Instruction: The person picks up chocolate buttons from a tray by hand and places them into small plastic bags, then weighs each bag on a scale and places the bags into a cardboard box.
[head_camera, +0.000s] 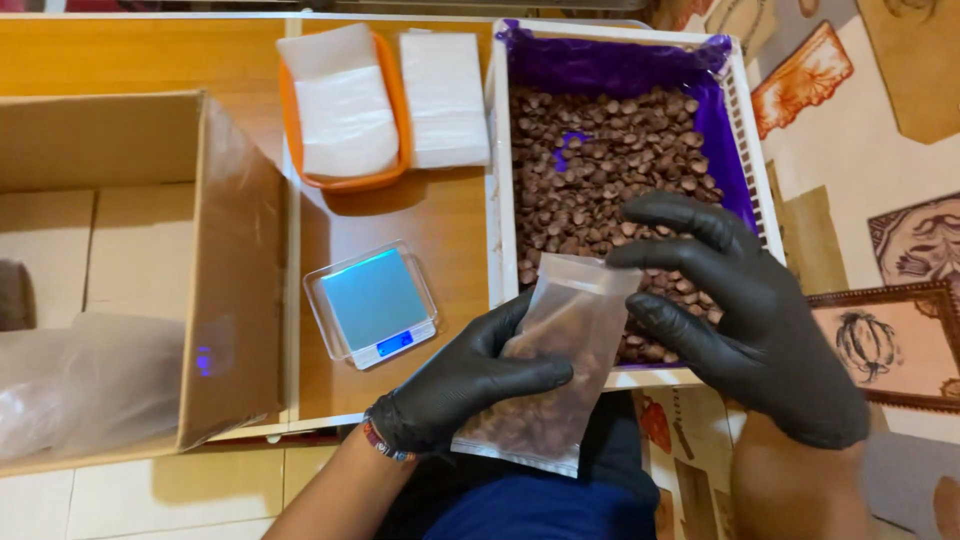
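The left hand (455, 385), in a black glove, pinches a clear plastic bag of brown pieces (555, 365) over the surface's near edge. The gloved right hand (745, 310) has its fingers (680, 215) spread at the bag's mouth, above a white purple-lined crate of brown pieces (610, 150). A small silver digital scale (372, 303) sits just left.

A single head-worn view looks steeply down, close over the wooden table (440, 230) (its far edge at the frame top).
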